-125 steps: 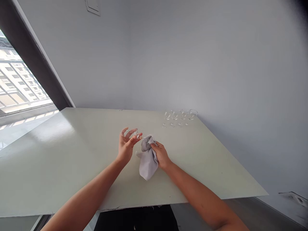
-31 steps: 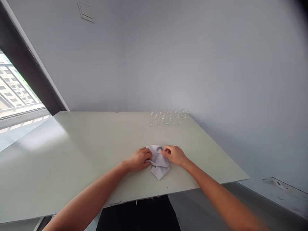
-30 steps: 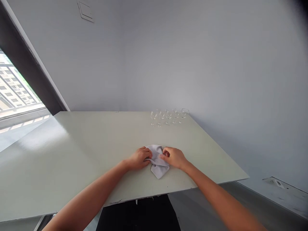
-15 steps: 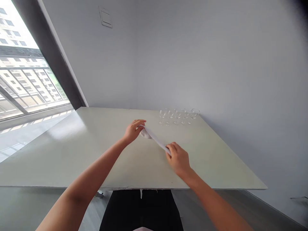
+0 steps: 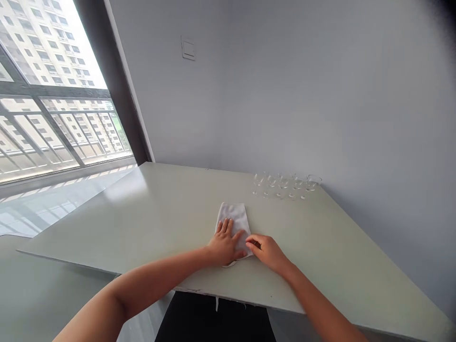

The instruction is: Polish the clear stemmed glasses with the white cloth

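Observation:
A white cloth, folded into a rough rectangle, lies flat on the table near its front edge. Pressed on the cloth's lower left part is my left hand, palm down with its fingers spread. My right hand is at the cloth's lower right edge, thumb and forefinger pinched together on it. Part of the cloth's near side is hidden under my left hand.
Several clear stemmed glasses stand in rows at the back right of the pale table, close to the grey wall. A large window is on the left.
Earlier a small glass was in my left hand; it now stands among the others. The cloth was crumpled, then stretched in the air between both hands, and now lies folded flat.

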Available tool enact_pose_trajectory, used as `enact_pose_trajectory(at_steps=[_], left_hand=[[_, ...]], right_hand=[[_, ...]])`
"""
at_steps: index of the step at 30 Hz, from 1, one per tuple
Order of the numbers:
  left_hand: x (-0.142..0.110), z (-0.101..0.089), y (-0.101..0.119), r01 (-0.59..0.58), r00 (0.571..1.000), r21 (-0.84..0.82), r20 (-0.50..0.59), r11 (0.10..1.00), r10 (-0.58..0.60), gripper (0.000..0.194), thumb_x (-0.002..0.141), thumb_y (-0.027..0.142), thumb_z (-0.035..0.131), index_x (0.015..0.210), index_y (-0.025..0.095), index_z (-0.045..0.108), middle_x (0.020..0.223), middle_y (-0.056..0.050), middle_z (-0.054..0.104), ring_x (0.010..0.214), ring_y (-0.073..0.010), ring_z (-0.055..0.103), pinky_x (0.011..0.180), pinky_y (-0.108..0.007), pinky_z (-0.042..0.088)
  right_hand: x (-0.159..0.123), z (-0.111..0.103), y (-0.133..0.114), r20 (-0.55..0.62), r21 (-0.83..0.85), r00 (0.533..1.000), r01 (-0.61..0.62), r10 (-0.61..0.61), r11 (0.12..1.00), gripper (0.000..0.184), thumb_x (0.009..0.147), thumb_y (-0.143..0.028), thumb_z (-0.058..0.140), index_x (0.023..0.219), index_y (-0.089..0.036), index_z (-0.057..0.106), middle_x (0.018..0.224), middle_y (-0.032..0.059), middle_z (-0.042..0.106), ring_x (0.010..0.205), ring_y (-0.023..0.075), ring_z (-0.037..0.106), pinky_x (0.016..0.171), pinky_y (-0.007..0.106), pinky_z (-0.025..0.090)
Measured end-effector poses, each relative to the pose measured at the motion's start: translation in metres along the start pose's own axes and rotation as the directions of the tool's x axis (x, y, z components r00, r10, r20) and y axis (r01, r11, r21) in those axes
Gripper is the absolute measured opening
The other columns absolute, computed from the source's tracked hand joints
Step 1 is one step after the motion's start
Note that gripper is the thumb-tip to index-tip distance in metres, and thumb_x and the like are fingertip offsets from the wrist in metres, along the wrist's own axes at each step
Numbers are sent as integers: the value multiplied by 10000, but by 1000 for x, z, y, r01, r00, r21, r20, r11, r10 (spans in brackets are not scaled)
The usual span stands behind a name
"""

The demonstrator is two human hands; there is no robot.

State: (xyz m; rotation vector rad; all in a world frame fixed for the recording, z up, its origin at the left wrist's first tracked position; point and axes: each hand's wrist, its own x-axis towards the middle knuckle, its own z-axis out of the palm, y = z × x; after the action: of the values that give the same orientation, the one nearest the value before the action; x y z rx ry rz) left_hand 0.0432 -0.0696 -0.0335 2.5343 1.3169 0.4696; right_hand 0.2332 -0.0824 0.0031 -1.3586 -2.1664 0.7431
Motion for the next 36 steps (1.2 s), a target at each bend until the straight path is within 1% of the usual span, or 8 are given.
enact_pose_trajectory(at_steps=[3, 6, 11, 15, 19, 25, 31, 36], left_hand=[[33, 1, -23, -40, 998, 51, 52, 998, 37, 731, 756, 630, 354, 1350, 213, 265, 1414, -158, 193, 1300, -368, 89, 1019, -545, 117], [75, -4, -56, -26, 996, 96, 86, 995, 18, 735, 756, 657, 304, 1344, 217, 280, 1422, -134, 187, 1305, -343, 98, 1032, -509, 114], [126, -14, -114, 176, 980, 179, 56, 968, -189, 729, 766, 654, 271, 1340, 205, 291, 1427, -132, 183, 1309, -330, 91, 1029, -491, 92], [131, -36, -167, 350, 933, 205, 13, 914, -361, 727, 786, 626, 236, 1348, 165, 275, 1429, -166, 155, 1305, -358, 67, 1010, -512, 78], [95, -72, -226, 555, 828, 227, -61, 800, -557, 744, 786, 625, 217, 1355, 148, 251, 1429, -190, 129, 1303, -368, 59, 998, -525, 72], [-4, -125, -291, 800, 595, 222, -177, 557, -784, 766, 776, 630, 208, 1353, 126, 253, 1425, -213, 111, 1294, -398, 54, 981, -552, 76], [-103, -159, -314, 905, 419, 199, -247, 377, -874, 815, 754, 664, 181, 1362, 122, 230, 1423, -216, 113, 1294, -397, 59, 985, -544, 95], [-160, -169, -312, 929, 355, 203, -267, 308, -896, 847, 746, 683, 154, 1361, 104, 219, 1415, -240, 103, 1286, -413, 82, 971, -547, 129]], right_hand=[[2, 7, 14, -44, 98, 999, -26, 30, 995, 240, 809, -344, 423, 818, -201, 616, 724, 8, 610, 617, 135, 526, 573, 240, 398], [2, 8, 21, -65, 127, 996, -57, 66, 990, 268, 818, -354, 400, 797, -191, 611, 655, 0, 575, 566, 127, 489, 531, 233, 376], [-1, 2, 21, -73, 61, 996, -51, 56, 997, 274, 824, -350, 388, 769, -196, 608, 697, 18, 588, 620, 146, 501, 587, 257, 398], [-4, -5, 26, -75, 30, 993, -92, 94, 995, 300, 832, -371, 365, 797, -202, 611, 742, 30, 609, 654, 158, 528, 625, 278, 416], [-3, -6, 38, -90, 9, 988, -123, 123, 992, 318, 827, -402, 370, 806, -204, 618, 742, 31, 623, 658, 163, 547, 617, 280, 424], [-3, -4, 44, -75, -23, 991, -113, 111, 993, 327, 830, -426, 368, 814, -208, 610, 734, 27, 628, 656, 164, 562, 621, 277, 432], [-4, -7, 37, -79, -47, 993, -96, 92, 994, 318, 824, -417, 376, 823, -215, 622, 753, 26, 642, 663, 163, 579, 610, 265, 445], [-6, -8, 37, -84, -64, 992, -101, 95, 993, 305, 810, -417, 395, 814, -219, 628, 745, 16, 646, 652, 155, 580, 608, 256, 447]])
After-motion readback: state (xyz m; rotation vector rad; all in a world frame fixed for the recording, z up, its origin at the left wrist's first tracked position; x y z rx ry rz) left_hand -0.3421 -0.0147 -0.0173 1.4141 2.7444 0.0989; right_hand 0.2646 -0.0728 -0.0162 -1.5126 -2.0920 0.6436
